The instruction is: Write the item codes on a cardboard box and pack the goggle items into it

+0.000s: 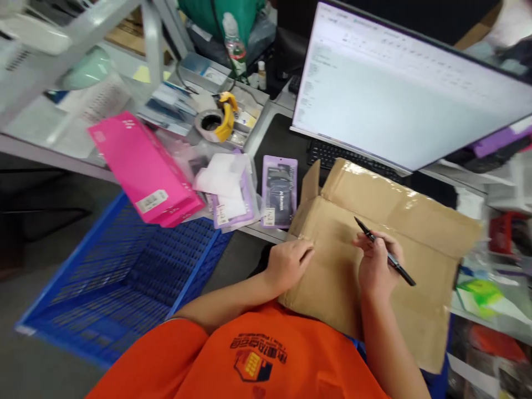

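Presently, we find the right hand (379, 261) gripping a black pen (401, 269) — cardboard box (332, 271) beneath its fingers — and the left hand (288, 265), fingers closed on the box's edge.

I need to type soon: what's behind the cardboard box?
Part of a black keyboard shows behind the cardboard box, with the monitor beyond. Whatever else the box covers there can't be seen.

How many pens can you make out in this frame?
1: the black pen, in the right hand, held over the brown cardboard. Others may be hidden.
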Motion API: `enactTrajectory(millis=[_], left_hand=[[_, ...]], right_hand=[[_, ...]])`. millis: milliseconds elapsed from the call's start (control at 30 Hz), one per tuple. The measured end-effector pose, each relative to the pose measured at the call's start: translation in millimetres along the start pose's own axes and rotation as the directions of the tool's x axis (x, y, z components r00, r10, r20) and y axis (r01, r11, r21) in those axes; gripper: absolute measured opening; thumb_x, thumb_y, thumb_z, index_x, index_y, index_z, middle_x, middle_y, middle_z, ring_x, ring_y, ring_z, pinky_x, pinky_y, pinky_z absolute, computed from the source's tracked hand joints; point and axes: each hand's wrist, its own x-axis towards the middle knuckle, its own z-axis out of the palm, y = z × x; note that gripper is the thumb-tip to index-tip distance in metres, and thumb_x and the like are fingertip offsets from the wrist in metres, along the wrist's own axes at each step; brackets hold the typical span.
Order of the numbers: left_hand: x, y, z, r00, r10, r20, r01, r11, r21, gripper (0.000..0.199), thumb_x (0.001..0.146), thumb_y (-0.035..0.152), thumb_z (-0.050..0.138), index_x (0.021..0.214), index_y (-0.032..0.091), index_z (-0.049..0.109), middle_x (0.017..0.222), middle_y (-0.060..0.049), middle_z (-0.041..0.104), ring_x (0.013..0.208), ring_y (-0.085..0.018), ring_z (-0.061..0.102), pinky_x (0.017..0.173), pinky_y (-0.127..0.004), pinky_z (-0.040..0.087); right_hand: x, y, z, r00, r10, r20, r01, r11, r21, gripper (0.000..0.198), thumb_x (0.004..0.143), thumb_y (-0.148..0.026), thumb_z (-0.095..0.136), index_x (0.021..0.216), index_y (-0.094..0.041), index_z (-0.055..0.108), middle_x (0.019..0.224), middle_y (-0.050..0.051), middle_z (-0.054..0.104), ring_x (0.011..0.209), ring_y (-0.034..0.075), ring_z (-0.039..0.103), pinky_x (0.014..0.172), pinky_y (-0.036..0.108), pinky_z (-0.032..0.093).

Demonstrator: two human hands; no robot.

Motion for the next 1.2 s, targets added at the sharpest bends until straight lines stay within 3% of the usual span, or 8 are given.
enactTrajectory(millis=[100,233,400,800,1000,1200], left_hand=[[-2,-4,7,0.997,-0.033,-0.070,0.027,0.996,-0.090,0.012,0.098,0.025,0.062,0.089,0.018,0.066,0.083,0.002,0.072,0.071,-0.014,0.067,0.063,-0.029,0.042],[-5,-9,10,0.997,0.005,-0.074,-0.015,0.991,-0.133,0.014,0.100,0.026,0.059,0.091,0.018,0.067,0.087,0.002,0.074,0.075,-0.014,0.068,0.066,-0.029,0.045],[-7,-10,12,0.999,-0.003,-0.044,-0.003,0.990,-0.141,0.022,0.104,0.032,0.053,0.093,0.018,0.068,0.087,0.002,0.073,0.076,-0.014,0.069,0.063,-0.030,0.047],[-12,-9,15,0.996,-0.080,-0.036,0.070,0.973,-0.220,0.010,0.097,0.022,0.063,0.097,0.022,0.073,0.095,0.006,0.076,0.081,-0.012,0.072,0.062,-0.030,0.046],[-11,-12,13,0.993,-0.077,-0.093,0.051,0.964,-0.262,0.012,0.098,0.023,0.062,0.089,0.019,0.068,0.086,0.003,0.074,0.075,-0.012,0.068,0.063,-0.029,0.045],[-10,-12,7,0.993,-0.096,-0.073,0.067,0.942,-0.329,0.012,0.095,0.015,0.063,0.083,0.017,0.063,0.074,0.001,0.064,0.067,-0.012,0.058,0.063,-0.028,0.040]], right_hand=[[2,7,18,0.997,0.035,0.070,-0.024,0.988,-0.154,0.037,0.089,-0.051,0.066,0.080,-0.015,0.060,0.065,0.001,0.058,0.052,0.013,0.057,0.051,0.025,0.045],[1,8,22,0.997,-0.018,0.070,0.036,0.962,-0.272,0.032,0.092,-0.045,0.063,0.085,-0.014,0.065,0.068,0.002,0.061,0.056,0.013,0.058,0.053,0.024,0.046],[4,14,28,0.999,-0.050,0.004,0.049,0.967,-0.250,0.027,0.091,-0.038,0.060,0.086,-0.013,0.068,0.068,0.004,0.063,0.054,0.016,0.061,0.049,0.027,0.048],[0,23,36,0.991,-0.126,0.048,0.135,0.912,-0.387,0.026,0.093,-0.033,0.056,0.081,-0.016,0.072,0.060,0.003,0.062,0.050,0.016,0.059,0.047,0.028,0.044],[0,22,38,0.985,-0.154,0.076,0.172,0.909,-0.380,0.020,0.088,-0.031,0.063,0.079,-0.015,0.070,0.062,0.002,0.062,0.051,0.016,0.061,0.050,0.028,0.048],[0,15,40,0.995,-0.040,0.086,0.069,0.928,-0.366,0.029,0.084,-0.043,0.075,0.083,-0.014,0.070,0.063,0.003,0.065,0.053,0.016,0.063,0.053,0.026,0.051]])
